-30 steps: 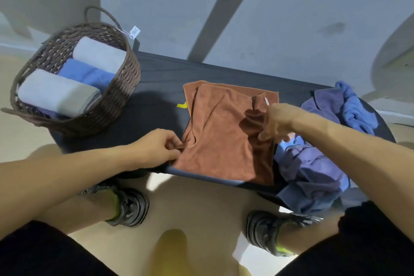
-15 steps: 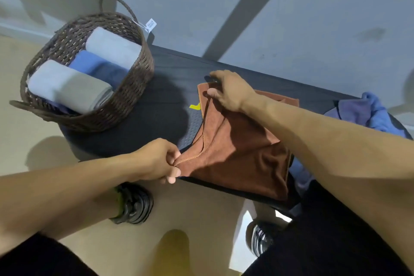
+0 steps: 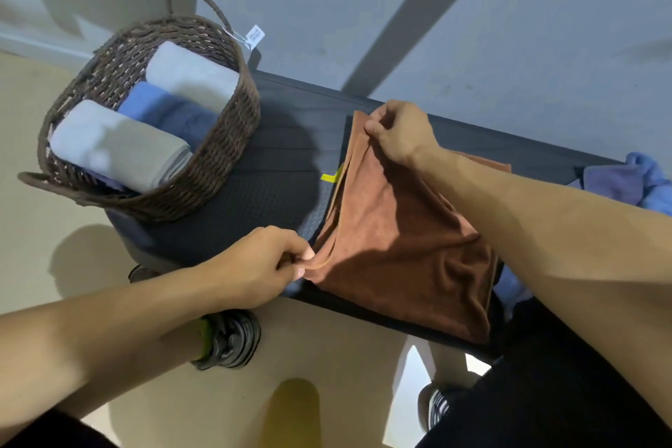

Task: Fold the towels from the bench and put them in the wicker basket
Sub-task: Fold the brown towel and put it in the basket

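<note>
In the head view, a rust-brown towel [image 3: 400, 247] is seen lying folded over on the dark tabletop [image 3: 276, 200], its near edge hanging slightly past the tabletop's near rim. The towel's near left corner is pinched between thumb and fingers of the left hand [image 3: 262, 262]. The far left corner is gripped by the right hand [image 3: 396, 131], whose fingers are curled over the doubled edge, with the right forearm stretched across the cloth. A small yellow mark [image 3: 329, 176] is visible on the tabletop just beside the towel's left edge.

At the far left end of the tabletop a brown wicker basket [image 3: 225, 171] is set, with a white tag [image 3: 253, 36] tied at its far handle. Three rolled towels are held in it: a grey one [image 3: 116, 145] nearest, a blue one [image 3: 167, 113] in the middle, a pale grey one [image 3: 192, 76] farthest. At the right edge of the view a heap of blue and purple towels [image 3: 629, 182] is partly seen on the tabletop.
</note>
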Action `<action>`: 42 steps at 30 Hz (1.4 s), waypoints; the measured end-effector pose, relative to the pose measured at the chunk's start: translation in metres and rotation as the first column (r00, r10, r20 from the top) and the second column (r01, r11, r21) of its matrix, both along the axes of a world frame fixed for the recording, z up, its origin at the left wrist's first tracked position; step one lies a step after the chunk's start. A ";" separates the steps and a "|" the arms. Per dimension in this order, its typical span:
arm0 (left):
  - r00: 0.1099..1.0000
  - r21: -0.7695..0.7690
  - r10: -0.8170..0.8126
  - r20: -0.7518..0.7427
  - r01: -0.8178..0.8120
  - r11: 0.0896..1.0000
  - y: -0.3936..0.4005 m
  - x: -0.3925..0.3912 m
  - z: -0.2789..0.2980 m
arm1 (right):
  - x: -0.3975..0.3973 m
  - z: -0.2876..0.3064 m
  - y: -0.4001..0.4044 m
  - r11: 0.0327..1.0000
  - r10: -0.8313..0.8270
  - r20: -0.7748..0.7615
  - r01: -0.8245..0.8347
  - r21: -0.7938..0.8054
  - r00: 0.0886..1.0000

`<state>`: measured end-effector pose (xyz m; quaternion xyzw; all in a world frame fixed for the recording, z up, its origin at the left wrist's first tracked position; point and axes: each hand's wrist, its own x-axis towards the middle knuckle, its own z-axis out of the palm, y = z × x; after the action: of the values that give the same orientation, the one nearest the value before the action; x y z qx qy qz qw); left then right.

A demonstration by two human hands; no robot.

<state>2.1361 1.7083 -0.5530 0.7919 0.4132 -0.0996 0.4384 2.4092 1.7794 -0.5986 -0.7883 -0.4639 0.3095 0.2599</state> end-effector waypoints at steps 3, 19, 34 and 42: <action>0.998 0.049 0.036 0.053 -0.038 0.998 0.001 0.000 0.000 | -0.002 -0.004 -0.003 0.995 0.091 0.128 -0.096 0.033 0.988; 0.974 -0.238 0.201 0.104 -0.172 0.956 0.011 -0.010 -0.008 | 0.012 0.036 0.019 0.882 0.437 0.124 -0.398 -0.252 0.891; 0.987 -0.148 0.111 0.120 -0.093 0.985 0.014 -0.016 -0.002 | -0.017 -0.001 0.024 0.928 0.365 0.229 -0.334 -0.163 0.902; 0.999 0.078 -0.040 -0.018 0.041 0.996 0.014 -0.027 -0.005 | -0.013 0.007 0.031 0.961 0.278 0.037 -0.278 -0.001 0.960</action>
<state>2.1095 1.7221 -0.5581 0.8160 0.4041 -0.0986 0.4014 2.3958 1.8109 -0.5913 -0.7203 -0.5755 0.3272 0.2071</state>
